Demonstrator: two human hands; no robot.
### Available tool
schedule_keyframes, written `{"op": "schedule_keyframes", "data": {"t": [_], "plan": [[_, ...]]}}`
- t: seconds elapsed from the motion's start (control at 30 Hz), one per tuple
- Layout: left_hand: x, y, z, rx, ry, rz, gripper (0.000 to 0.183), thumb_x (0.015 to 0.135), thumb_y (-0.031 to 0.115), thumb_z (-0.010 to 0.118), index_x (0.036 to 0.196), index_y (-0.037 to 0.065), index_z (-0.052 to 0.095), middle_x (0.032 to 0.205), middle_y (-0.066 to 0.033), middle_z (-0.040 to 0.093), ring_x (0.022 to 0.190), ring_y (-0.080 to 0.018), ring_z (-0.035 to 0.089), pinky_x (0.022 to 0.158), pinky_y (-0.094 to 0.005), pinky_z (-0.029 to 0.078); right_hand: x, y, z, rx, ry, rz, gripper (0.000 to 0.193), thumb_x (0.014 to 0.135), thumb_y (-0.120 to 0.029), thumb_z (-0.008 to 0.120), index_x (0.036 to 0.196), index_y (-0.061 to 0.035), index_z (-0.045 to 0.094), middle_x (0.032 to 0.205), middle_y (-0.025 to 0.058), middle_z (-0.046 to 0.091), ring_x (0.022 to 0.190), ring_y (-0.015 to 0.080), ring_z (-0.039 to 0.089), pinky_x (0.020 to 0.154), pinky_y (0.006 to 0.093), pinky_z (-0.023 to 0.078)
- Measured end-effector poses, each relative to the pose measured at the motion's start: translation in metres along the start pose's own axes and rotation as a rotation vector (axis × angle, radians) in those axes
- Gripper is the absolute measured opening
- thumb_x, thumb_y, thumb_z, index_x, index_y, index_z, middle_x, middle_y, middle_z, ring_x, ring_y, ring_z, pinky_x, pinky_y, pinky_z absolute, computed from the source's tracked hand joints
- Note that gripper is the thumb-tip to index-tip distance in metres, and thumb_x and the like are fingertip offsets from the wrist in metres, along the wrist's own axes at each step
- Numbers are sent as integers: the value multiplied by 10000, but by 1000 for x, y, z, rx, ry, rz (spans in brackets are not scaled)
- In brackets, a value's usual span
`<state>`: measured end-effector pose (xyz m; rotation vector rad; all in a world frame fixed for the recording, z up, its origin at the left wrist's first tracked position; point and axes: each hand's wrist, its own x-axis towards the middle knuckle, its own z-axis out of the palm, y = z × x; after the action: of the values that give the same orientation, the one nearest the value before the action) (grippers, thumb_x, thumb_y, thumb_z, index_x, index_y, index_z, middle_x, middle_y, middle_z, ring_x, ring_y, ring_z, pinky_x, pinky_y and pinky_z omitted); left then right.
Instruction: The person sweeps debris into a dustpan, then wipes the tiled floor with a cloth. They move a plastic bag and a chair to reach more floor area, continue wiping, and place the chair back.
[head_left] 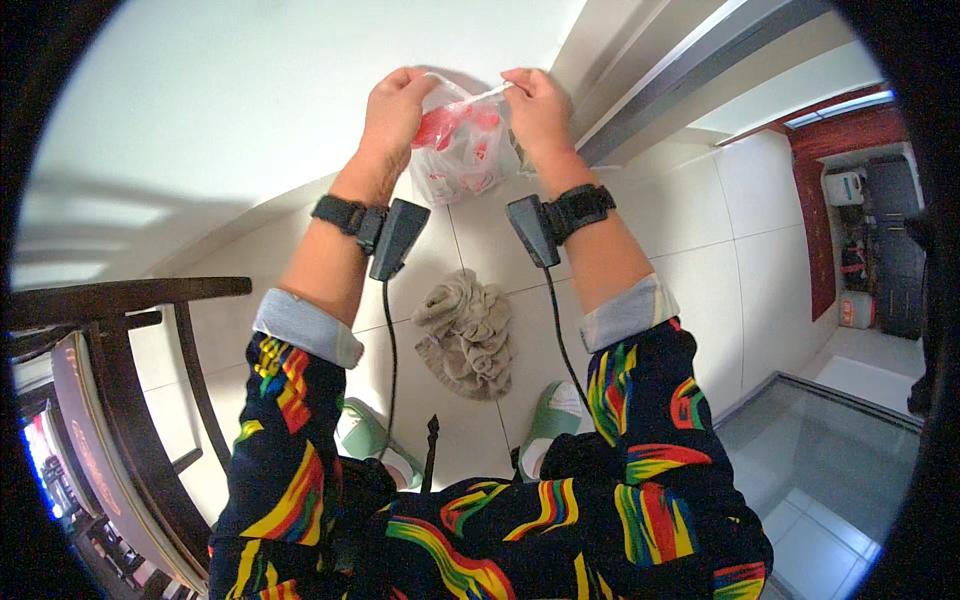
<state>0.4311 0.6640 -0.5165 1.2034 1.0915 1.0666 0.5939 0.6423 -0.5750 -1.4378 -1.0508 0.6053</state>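
A thin, see-through plastic bag [462, 165] with red print hangs at the far side, close to the white wall. My left hand [397, 105] pinches its rim on the left. On the other side, my right hand [538, 112] has its fingers closed on a twisted white strip of the same bag. Red shows through the upper part; whatever lies inside I cannot make out. Below the bag, a crumpled beige cloth [464, 335] lies on the floor between my feet and the bag.
Dark wooden furniture [130, 295] stands at the left. To the lower right is a glass-topped surface [820, 460]. A doorway with a dark red frame [812, 210] opens at the right. Green slippers [548, 420] are on my feet on the tiled floor [660, 270].
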Motion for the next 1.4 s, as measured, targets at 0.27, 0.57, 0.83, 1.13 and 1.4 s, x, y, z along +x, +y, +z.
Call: {"op": "schedule_keyframes", "data": {"t": [0.27,0.57,0.83,1.13,1.4], "plan": [[16,5,3,111,-256,-40,167,903,212,553,789,100,599,751,29,540,720,-89,438,736,-230,380,7,-18,1,-20,-124,142,240,809,-195,641,979,-26,648,843,95,677,680,169,627,604,295,508],[12,18,14,26,-337,-93,213,950,148,473,1008,53,655,919,-26,654,834,-113,573,787,-244,492,18,-27,-10,150,-233,391,171,852,-196,583,887,-30,604,701,-4,544,527,77,441,451,234,340],[17,15,14,387,-362,-41,238,920,115,498,1069,23,660,912,-47,672,784,-101,608,736,-254,496,18,-24,-14,764,-423,618,139,881,-189,584,868,-51,595,723,-13,524,614,88,470,538,226,391],[34,4,14,548,-405,-46,220,901,109,550,1061,20,671,864,-52,672,747,-103,603,718,-250,492,5,-12,-20,750,-532,477,241,941,-137,521,1153,-29,564,823,5,558,723,94,526,642,242,464],[30,6,8,341,-410,-126,229,923,176,572,1080,32,656,928,-43,665,789,-104,606,726,-248,489,13,-21,-16,492,-545,414,344,927,-86,505,1260,0,519,744,26,578,588,104,550,516,225,465]]}}
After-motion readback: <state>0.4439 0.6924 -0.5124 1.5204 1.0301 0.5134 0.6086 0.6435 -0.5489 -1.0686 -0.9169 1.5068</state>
